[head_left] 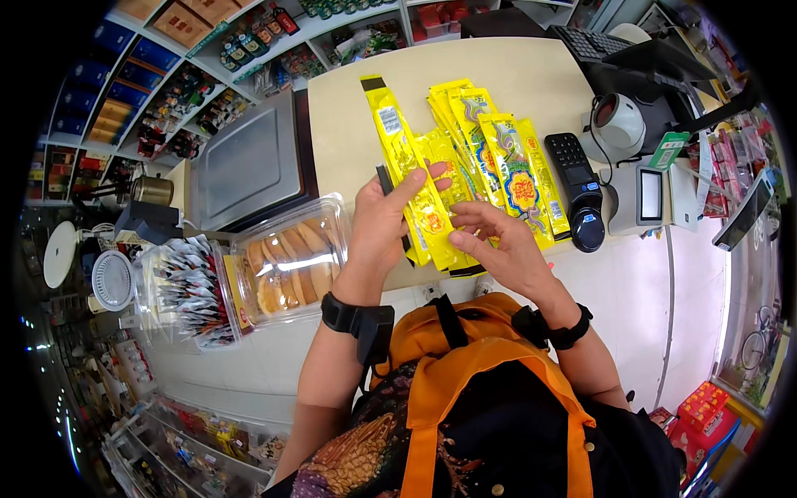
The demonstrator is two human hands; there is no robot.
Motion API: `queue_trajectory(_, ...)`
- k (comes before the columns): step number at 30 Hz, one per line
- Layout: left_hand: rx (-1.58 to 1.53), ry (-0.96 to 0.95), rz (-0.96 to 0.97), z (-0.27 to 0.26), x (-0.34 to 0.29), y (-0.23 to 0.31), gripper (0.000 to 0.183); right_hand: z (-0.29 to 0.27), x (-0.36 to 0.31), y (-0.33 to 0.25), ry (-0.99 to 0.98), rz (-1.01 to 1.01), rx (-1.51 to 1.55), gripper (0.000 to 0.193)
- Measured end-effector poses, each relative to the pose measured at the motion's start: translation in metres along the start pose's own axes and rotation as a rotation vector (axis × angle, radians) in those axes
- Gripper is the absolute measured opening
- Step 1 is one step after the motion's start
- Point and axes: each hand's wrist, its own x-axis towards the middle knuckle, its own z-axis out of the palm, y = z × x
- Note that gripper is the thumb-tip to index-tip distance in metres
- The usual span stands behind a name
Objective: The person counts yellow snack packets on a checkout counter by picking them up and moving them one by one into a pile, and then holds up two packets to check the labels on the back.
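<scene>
My left hand (376, 222) is closed round a long yellow candy packet (390, 120) with black end strips, its thumb lying across the front. More yellow wrapping shows at the packet's lower end, near the counter's front edge. There my right hand (508, 251) has its fingers curled and its thumb against the wrapping. Its grip is partly hidden. Just beyond and to the right, several similar yellow packets (525, 187) lie overlapping in a fanned pile on the pale counter (340, 108).
A card terminal (575, 191) stands right of the pile, beside a white scanner (618, 124) and a keyboard (581, 41). To the left are a clear box of bread (290, 261), a tub of sachets (195, 286) and a grey lidded case (249, 162). Stocked shelves stand behind.
</scene>
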Motion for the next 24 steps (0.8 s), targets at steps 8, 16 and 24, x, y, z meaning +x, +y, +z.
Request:
queue_trajectory(8, -0.075, -0.102, -0.08, 0.018, 0.0, -0.013, 0.028, -0.028, -0.014, 0.009, -0.012, 0.13, 0.326, 0.018)
queue_trajectory(16, 0.08, -0.07, -0.025, 0.053, -0.004, -0.018, 0.026, -0.074, -0.037, 0.009, 0.26, 0.154, 0.354, 0.021)
queue_trajectory(24, 0.139, -0.187, -0.014, 0.06, -0.001, -0.035, 0.031, -0.09, -0.054, 0.008, 0.544, -0.08, 0.168, 0.026)
